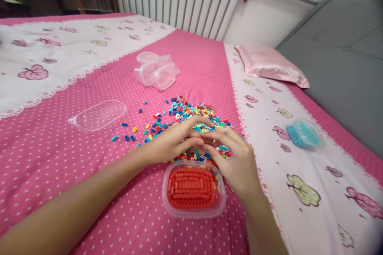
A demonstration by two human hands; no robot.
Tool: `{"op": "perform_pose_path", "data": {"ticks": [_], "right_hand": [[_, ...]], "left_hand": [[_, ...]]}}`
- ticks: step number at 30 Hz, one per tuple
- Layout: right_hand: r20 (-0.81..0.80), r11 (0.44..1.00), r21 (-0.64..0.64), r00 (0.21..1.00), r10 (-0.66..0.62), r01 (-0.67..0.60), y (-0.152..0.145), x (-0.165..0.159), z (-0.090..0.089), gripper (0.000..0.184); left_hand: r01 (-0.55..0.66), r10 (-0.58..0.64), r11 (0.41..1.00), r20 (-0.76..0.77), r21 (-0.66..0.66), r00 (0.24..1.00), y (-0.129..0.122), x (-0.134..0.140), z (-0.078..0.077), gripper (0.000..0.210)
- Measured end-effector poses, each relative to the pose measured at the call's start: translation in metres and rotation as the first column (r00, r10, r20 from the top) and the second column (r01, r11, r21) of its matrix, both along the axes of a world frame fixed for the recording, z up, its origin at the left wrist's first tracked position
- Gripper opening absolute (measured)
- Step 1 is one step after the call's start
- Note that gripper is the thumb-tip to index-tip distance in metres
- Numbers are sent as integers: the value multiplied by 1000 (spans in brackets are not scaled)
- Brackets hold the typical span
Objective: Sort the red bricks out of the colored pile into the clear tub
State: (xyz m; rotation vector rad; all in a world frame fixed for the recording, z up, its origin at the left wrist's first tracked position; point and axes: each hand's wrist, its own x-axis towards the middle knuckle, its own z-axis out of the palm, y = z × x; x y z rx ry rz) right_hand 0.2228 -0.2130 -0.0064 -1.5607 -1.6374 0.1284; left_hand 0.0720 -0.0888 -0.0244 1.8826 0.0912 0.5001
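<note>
Over a heap of small coloured toy bricks point(182, 107), my two hands come together with fingertips nearly touching. My left hand point(176, 139) reaches in from the left, its thumb and fingers bent towards a pinch. From the right comes my right hand point(236, 155), thumb and fingers curled to meet the left fingertips. Whatever lies between the fingertips is too small and covered to name. Just below the hands stands a clear plastic container point(194, 213), holding red bricks point(191, 187) packed in neat rows.
A clear lid point(100, 116) lies on the pink dotted bedspread point(119, 183) at the left. Clear containers point(157, 72) are piled beyond the heap. At the right sits a container of blue pieces point(304, 134). A pink pillow point(271, 65) rests near the grey headboard point(338, 55).
</note>
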Motion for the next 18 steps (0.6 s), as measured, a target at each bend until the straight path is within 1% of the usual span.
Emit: {"op": "perform_pose_path", "data": {"ticks": [4, 9, 11, 14, 16, 18], "right_hand": [[15, 1000, 30, 1000, -5, 5, 0, -1, -2, 16], [25, 998, 57, 1000, -9, 8, 0, 0, -2, 12], [21, 999, 46, 1000, -11, 11, 0, 1, -1, 13], [19, 1000, 31, 1000, 0, -1, 0, 3, 1, 17], [18, 1000, 26, 1000, 3, -3, -1, 3, 1, 18], [18, 1000, 18, 1000, 1, -1, -1, 2, 1, 18]], "left_hand": [[-2, 2, 1000, 10, -1, 1000, 1, -1, 1, 36], [-31, 31, 997, 9, 77, 999, 2, -1, 1, 37], [-72, 69, 989, 31, 132, 997, 3, -1, 1, 33], [-175, 156, 962, 103, 209, 982, 5, 1, 1, 31], [-218, 191, 954, 141, 208, 971, 6, 2, 0, 33], [-225, 200, 959, 148, 175, 969, 7, 3, 0, 36]]}}
